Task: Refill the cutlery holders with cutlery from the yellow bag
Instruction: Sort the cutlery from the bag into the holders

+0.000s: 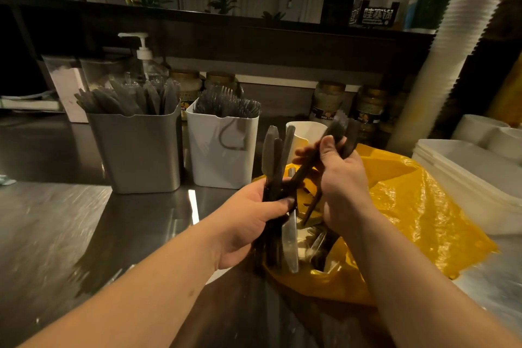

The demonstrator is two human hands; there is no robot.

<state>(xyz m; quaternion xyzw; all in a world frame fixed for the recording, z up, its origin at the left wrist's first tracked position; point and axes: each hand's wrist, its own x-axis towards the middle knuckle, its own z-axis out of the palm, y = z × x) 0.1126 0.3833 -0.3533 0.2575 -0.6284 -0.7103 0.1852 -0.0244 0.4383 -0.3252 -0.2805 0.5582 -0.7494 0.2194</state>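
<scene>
Head view: the left hand (248, 223) has its fingers (282, 203) curled round a bundle of plastic knives (272, 150) over the open yellow bag (409, 206) on the steel bench (56, 220). The right hand (341, 178) grips several dark cutlery pieces (343, 127). Behind stand a grey holder (138, 155) of knives and a white holder (223, 155) of forks.

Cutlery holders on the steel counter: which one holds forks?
The white rectangular plastic holder, standing right of the grey plastic holder. Fork tines stick up above its rim; the grey one shows knife blades.
</scene>
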